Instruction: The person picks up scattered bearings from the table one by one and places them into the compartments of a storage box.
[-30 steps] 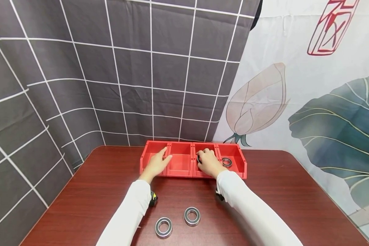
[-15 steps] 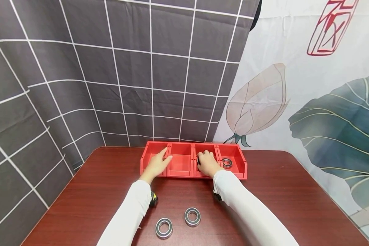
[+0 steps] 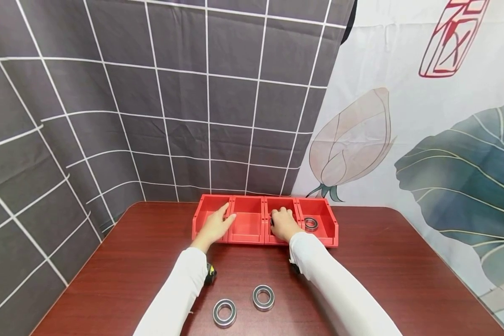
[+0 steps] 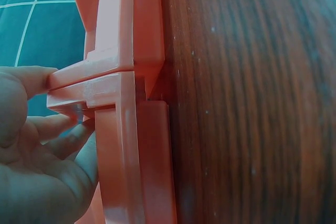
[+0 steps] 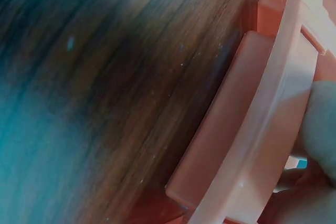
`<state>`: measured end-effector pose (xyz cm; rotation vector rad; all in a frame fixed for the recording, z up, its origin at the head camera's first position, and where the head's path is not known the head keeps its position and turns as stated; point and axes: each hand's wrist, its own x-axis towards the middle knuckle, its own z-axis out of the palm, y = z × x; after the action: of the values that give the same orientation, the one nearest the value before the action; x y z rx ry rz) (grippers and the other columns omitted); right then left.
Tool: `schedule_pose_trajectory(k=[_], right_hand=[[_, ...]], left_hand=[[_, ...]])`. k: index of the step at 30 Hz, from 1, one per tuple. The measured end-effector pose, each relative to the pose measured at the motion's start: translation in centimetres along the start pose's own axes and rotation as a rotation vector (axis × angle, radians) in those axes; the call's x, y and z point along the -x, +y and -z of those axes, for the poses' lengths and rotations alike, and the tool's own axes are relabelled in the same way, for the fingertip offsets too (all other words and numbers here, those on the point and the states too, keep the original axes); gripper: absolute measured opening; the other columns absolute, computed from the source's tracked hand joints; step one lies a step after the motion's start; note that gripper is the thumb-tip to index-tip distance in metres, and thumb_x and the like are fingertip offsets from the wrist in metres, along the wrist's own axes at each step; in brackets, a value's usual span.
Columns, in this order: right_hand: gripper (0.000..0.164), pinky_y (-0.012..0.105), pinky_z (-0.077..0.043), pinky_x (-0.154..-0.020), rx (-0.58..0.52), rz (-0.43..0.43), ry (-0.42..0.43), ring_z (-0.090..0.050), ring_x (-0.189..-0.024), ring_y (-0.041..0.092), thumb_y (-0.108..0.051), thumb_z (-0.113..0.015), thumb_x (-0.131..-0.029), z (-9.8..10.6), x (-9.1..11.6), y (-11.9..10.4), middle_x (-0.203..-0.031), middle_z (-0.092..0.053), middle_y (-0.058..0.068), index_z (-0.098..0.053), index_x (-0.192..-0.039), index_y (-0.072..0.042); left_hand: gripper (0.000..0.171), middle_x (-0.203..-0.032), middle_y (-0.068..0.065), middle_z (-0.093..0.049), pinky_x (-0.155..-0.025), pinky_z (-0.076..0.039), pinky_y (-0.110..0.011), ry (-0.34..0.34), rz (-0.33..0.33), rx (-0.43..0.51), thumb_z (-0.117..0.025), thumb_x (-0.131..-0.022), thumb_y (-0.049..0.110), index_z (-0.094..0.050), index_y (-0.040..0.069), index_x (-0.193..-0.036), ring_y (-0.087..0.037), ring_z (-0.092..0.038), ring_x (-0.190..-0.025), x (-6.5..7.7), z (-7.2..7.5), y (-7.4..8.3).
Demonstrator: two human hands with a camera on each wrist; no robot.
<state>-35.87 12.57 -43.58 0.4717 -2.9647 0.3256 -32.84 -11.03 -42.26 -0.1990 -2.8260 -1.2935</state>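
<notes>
A row of red storage bins (image 3: 247, 237) stands at the back of the table. My left hand (image 3: 213, 227) grips the divider between the two leftmost compartments, thumb on one side and fingers on the other; the left wrist view shows the red divider (image 4: 86, 93) between them. My right hand (image 3: 284, 225) reaches into the third compartment from the left and pinches a dark ball bearing (image 3: 271, 221), mostly hidden by the fingers. Another bearing (image 3: 306, 225) lies in the rightmost compartment. In the right wrist view, the fingers (image 5: 321, 129) sit behind the bin's front lip.
Two bearings lie on the reddish-brown table (image 3: 151, 261) toward the front: one bearing (image 3: 216, 314) near my left sleeve, the other bearing (image 3: 255, 299) to its right. Behind the bins hangs a grey checked cloth (image 3: 231, 140), beside a white floral cloth (image 3: 403, 177).
My right hand and forearm have shifted slightly left within the third compartment, the bearing still between the fingers. The left hand keeps its hold on the divider.
</notes>
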Motion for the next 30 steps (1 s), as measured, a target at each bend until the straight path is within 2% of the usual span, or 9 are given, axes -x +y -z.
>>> schedule_pose_trajectory(k=[8,17,23,30], right_hand=[[0.033,0.049,-0.043,-0.089,0.004,-0.009,-0.006,-0.049,-0.097,0.040,-0.011,-0.071,-0.082,0.30,0.05,-0.18,-0.105,-0.056,0.024,-0.061,-0.110,0.003],[0.034,0.051,-0.046,-0.092,-0.010,-0.079,-0.072,-0.051,-0.101,0.041,-0.014,-0.070,-0.084,0.41,-0.03,-0.41,-0.107,-0.056,0.025,-0.060,-0.111,0.004],[0.036,0.051,-0.046,-0.088,-0.005,-0.070,-0.067,-0.050,-0.096,0.041,-0.013,-0.072,-0.082,0.07,-0.53,-0.09,-0.104,-0.056,0.025,-0.059,-0.110,0.005],[0.037,0.051,-0.045,-0.092,-0.015,-0.085,-0.084,-0.050,-0.098,0.040,-0.015,-0.070,-0.084,-0.06,-0.37,-0.27,-0.106,-0.056,0.025,-0.060,-0.114,0.004]], left_hand=[[0.066,-0.150,-0.015,-0.040,-0.108,-0.035,-0.054,-0.004,0.010,-0.009,-0.055,-0.095,0.039,-0.032,0.012,-0.150,-0.035,-0.039,-0.137,-0.17,0.03,0.00],[0.066,-0.150,-0.015,-0.040,-0.107,-0.037,-0.054,-0.008,0.017,0.006,-0.056,-0.095,0.039,-0.032,0.012,-0.151,-0.035,-0.041,-0.136,-0.10,-0.06,-0.04],[0.066,-0.150,-0.015,-0.040,-0.107,-0.037,-0.054,0.000,0.011,0.004,-0.056,-0.095,0.039,-0.033,0.012,-0.150,-0.035,-0.041,-0.136,-0.11,-0.08,-0.12],[0.064,-0.149,-0.015,-0.041,-0.107,-0.036,-0.054,0.004,0.007,-0.005,-0.056,-0.096,0.036,-0.033,0.012,-0.150,-0.035,-0.041,-0.135,-0.14,-0.18,-0.29]])
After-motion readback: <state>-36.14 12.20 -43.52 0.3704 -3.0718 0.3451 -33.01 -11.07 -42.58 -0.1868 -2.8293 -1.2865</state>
